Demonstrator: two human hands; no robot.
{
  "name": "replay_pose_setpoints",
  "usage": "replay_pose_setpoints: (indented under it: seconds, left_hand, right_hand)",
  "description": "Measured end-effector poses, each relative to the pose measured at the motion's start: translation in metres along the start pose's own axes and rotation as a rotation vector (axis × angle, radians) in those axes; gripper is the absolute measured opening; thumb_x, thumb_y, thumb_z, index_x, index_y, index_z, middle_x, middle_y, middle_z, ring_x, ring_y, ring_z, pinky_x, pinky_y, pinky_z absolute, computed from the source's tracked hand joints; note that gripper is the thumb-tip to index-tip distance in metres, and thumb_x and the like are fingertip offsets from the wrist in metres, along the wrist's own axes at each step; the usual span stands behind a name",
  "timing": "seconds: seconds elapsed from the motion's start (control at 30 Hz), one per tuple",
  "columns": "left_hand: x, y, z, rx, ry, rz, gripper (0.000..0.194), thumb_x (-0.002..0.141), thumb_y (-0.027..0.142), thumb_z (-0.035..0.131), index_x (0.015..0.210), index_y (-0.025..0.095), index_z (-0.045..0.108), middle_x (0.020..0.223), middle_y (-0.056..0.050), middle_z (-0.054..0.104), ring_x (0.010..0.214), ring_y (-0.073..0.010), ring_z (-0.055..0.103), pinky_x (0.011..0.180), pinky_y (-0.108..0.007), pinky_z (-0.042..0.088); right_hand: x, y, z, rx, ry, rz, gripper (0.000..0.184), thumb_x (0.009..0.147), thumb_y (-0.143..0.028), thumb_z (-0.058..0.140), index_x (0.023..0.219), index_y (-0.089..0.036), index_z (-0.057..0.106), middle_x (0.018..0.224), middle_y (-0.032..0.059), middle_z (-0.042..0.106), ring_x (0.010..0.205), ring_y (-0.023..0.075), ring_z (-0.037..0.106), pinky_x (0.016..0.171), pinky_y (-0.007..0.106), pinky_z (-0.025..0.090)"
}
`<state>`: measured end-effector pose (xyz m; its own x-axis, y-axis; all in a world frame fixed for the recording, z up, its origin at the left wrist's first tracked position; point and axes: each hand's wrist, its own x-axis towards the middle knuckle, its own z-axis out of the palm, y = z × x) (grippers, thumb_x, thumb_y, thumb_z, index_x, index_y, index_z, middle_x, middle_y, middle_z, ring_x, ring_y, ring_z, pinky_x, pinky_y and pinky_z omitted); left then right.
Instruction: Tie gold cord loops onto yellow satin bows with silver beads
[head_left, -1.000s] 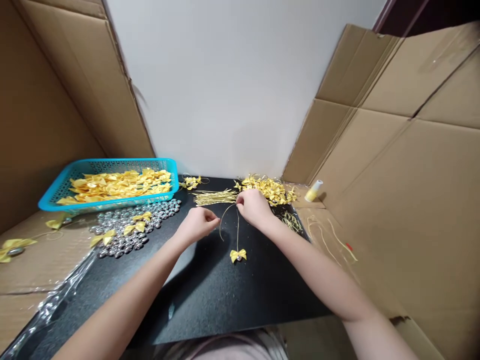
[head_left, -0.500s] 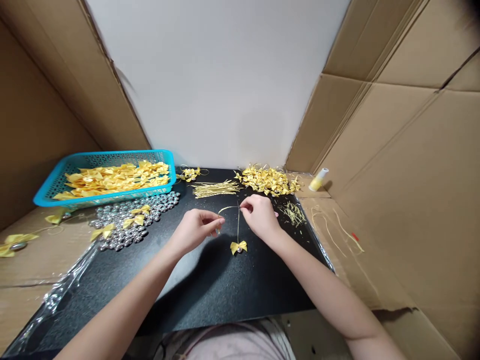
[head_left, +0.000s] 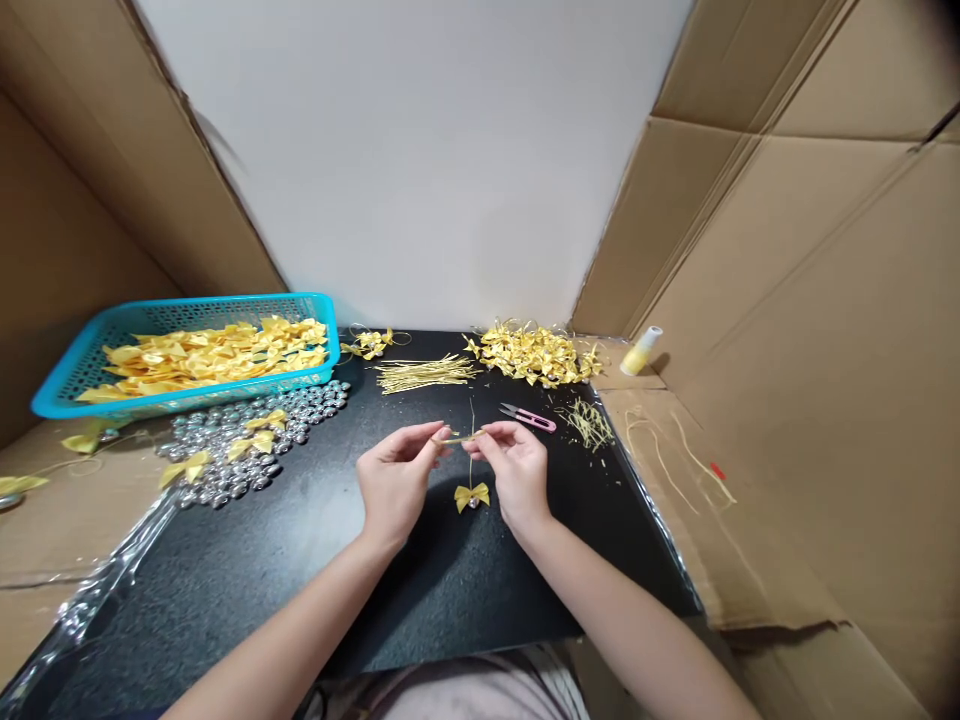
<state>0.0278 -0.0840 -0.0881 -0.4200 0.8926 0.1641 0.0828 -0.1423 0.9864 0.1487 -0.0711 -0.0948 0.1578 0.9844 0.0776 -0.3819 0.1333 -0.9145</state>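
A short span of gold cord stretches between my two hands. My left hand pinches one end between thumb and fingertips, and my right hand pinches the other. Below them on the black tabletop lies a yellow ribbon bow with a silver bead at its middle. A thin cord runs up from this bow, passing behind the held cord. Just beyond my right hand rest pink thread snips. Farther back is a bundle of cut gold cords.
At left, a turquoise basket holds yellow bows, with silver beads spread before it. A pile of beaded bows sits at the back right, near cord scraps. A small bottle stands by the cardboard wall.
Both hands have drawn together and nearer to me, the cord now held at both ends. The right hand has moved off the snips, which now show. The view has shifted slightly.
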Motion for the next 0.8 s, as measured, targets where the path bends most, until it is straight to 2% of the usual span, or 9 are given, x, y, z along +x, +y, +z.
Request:
replay_pose_setpoints:
  seconds: [0.07, 0.2, 0.5, 0.8]
  left_hand:
    - [-0.005, 0.001, 0.001, -0.047, 0.006, 0.001, 0.024, 0.067, 0.035, 0.079, 0.080, 0.016, 0.076, 0.072, -0.005, 0.077, 0.057, -0.0167, 0.070, 0.052, -0.023, 0.055]
    - [-0.012, 0.002, 0.000, -0.102, -0.001, 0.003, 0.019, 0.063, 0.032, 0.082, 0.074, 0.017, 0.077, 0.072, -0.005, 0.078, 0.062, -0.0179, 0.071, 0.055, -0.024, 0.058]
    - [-0.016, 0.001, -0.001, -0.082, -0.023, -0.052, 0.021, 0.064, 0.034, 0.081, 0.076, 0.017, 0.077, 0.076, -0.006, 0.078, 0.067, -0.0216, 0.073, 0.065, -0.032, 0.061]
    - [-0.017, -0.001, -0.001, -0.127, -0.047, -0.036, 0.012, 0.066, 0.028, 0.080, 0.073, 0.019, 0.076, 0.075, -0.004, 0.078, 0.066, -0.0189, 0.073, 0.065, -0.028, 0.061]
  right_hand:
    - [-0.006, -0.002, 0.002, 0.105, -0.009, 0.036, 0.022, 0.065, -0.029, 0.079, 0.071, -0.016, 0.063, 0.064, -0.0002, 0.069, 0.058, 0.0143, 0.070, 0.058, 0.024, 0.058]
    - [-0.013, -0.005, 0.004, 0.178, -0.033, 0.067, 0.024, 0.063, -0.030, 0.082, 0.069, -0.017, 0.063, 0.063, -0.0015, 0.068, 0.055, 0.0129, 0.069, 0.056, 0.023, 0.057]
    - [-0.014, -0.001, 0.004, 0.135, -0.007, 0.123, 0.022, 0.063, -0.030, 0.082, 0.074, -0.017, 0.068, 0.064, 0.0010, 0.072, 0.056, 0.0145, 0.068, 0.060, 0.028, 0.057]
    - [-0.015, 0.001, 0.004, 0.157, 0.020, 0.140, 0.018, 0.062, -0.028, 0.082, 0.070, -0.017, 0.070, 0.065, 0.0008, 0.072, 0.056, 0.0147, 0.068, 0.064, 0.030, 0.058]
